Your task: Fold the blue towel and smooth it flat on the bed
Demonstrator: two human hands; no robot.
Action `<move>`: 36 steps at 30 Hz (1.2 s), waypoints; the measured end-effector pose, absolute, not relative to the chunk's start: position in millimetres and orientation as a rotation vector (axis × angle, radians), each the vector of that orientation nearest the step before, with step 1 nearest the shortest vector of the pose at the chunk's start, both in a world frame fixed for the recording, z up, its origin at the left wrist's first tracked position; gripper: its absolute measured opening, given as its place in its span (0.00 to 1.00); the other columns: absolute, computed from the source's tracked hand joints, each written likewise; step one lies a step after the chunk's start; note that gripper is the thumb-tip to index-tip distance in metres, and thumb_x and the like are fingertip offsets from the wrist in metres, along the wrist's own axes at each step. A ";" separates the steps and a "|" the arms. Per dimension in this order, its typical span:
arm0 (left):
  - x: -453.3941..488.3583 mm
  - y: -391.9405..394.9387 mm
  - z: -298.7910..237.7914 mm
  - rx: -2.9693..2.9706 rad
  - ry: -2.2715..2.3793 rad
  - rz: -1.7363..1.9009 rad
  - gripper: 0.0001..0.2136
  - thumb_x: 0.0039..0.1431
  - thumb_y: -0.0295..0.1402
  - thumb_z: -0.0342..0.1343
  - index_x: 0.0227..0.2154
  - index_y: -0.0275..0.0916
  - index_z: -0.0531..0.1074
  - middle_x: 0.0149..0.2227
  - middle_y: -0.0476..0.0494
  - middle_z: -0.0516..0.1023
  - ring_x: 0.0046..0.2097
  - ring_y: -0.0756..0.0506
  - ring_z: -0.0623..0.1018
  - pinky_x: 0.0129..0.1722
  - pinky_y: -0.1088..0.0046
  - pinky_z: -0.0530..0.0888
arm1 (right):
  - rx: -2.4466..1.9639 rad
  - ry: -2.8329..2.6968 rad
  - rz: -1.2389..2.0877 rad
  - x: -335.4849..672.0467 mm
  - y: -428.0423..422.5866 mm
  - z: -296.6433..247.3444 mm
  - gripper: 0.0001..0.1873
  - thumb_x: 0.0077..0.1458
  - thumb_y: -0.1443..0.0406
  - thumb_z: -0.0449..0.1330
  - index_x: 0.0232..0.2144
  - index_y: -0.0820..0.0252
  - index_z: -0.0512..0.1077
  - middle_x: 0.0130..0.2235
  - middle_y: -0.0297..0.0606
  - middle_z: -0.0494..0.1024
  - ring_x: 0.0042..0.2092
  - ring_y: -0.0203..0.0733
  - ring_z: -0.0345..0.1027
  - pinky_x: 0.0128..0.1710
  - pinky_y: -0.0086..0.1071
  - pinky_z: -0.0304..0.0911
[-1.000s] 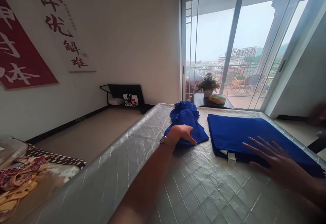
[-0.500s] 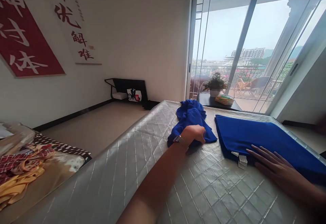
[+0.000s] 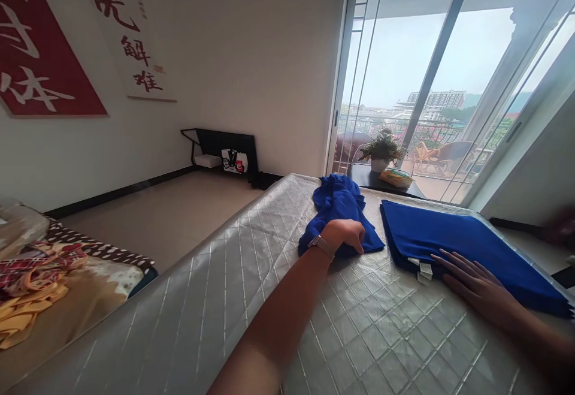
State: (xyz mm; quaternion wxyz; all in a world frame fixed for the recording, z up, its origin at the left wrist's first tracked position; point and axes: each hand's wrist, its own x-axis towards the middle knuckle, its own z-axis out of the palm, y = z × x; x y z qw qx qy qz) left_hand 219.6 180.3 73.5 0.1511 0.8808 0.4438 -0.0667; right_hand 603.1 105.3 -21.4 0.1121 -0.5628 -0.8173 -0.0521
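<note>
My left hand, with a watch on its wrist, is closed on the near part of a bunched blue cloth. The cloth lies crumpled along the far side of a silver quilted cover. My fingertips are tucked under and partly hidden. To the right, my right hand rests flat, fingers stretched out, on the near edge of a neatly folded blue cloth. White labels stick out from its near edge, beside my right fingertips.
Past the far edge stands a small black table with a potted plant and a yellow tissue pack, before glass sliding doors. Plaid and yellow fabrics lie at the left. A black bench is against the wall.
The view has tilted and shifted slightly. Both hands stay on their cloths, the left closed and the right flat, with little visible movement.
</note>
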 end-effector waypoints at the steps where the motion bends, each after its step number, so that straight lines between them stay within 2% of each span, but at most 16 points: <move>1: 219.4 180.6 73.8 2.517 1.274 -0.186 0.13 0.52 0.42 0.66 0.38 0.43 0.79 0.44 0.49 0.81 0.43 0.44 0.79 0.35 0.75 0.73 | -1.646 -2.404 -0.156 603.2 104.5 -21.8 0.32 0.64 0.44 0.46 0.67 0.38 0.56 0.69 0.31 0.57 0.70 0.50 0.45 0.68 0.56 0.43; 6: 220.4 178.8 76.2 2.523 1.263 -0.177 0.11 0.52 0.38 0.64 0.39 0.42 0.80 0.43 0.48 0.82 0.42 0.44 0.79 0.35 0.74 0.73 | -1.573 -2.387 -0.209 603.8 103.2 -25.1 0.32 0.63 0.44 0.47 0.67 0.37 0.55 0.69 0.31 0.59 0.69 0.51 0.47 0.68 0.59 0.45; 14: 231.4 166.9 71.1 2.638 1.338 -0.149 0.10 0.56 0.39 0.60 0.38 0.42 0.79 0.44 0.45 0.81 0.43 0.43 0.80 0.36 0.73 0.73 | -1.509 -2.343 -0.215 599.0 101.4 -22.7 0.31 0.63 0.45 0.49 0.66 0.37 0.58 0.67 0.32 0.62 0.68 0.53 0.51 0.67 0.59 0.48; 25: 243.1 163.2 68.5 2.837 1.450 -0.057 0.14 0.54 0.36 0.65 0.43 0.38 0.78 0.47 0.36 0.80 0.47 0.37 0.80 0.42 0.68 0.77 | -1.469 -2.284 -0.254 601.3 103.5 -27.2 0.31 0.63 0.46 0.49 0.64 0.45 0.63 0.66 0.38 0.65 0.68 0.53 0.54 0.66 0.58 0.51; 30: 237.3 160.9 81.5 2.835 1.544 0.102 0.12 0.58 0.32 0.63 0.45 0.37 0.77 0.48 0.35 0.79 0.49 0.38 0.80 0.47 0.69 0.75 | -1.452 -2.271 -0.237 599.9 102.7 -26.6 0.30 0.63 0.46 0.50 0.64 0.44 0.63 0.66 0.38 0.65 0.67 0.54 0.55 0.66 0.57 0.52; 36: 241.0 163.1 73.9 2.795 1.502 -0.015 0.11 0.55 0.28 0.65 0.42 0.38 0.78 0.47 0.36 0.79 0.48 0.39 0.80 0.46 0.69 0.76 | -1.470 -2.285 -0.264 603.8 104.3 -29.2 0.30 0.63 0.46 0.51 0.65 0.42 0.62 0.66 0.37 0.64 0.67 0.54 0.56 0.65 0.58 0.54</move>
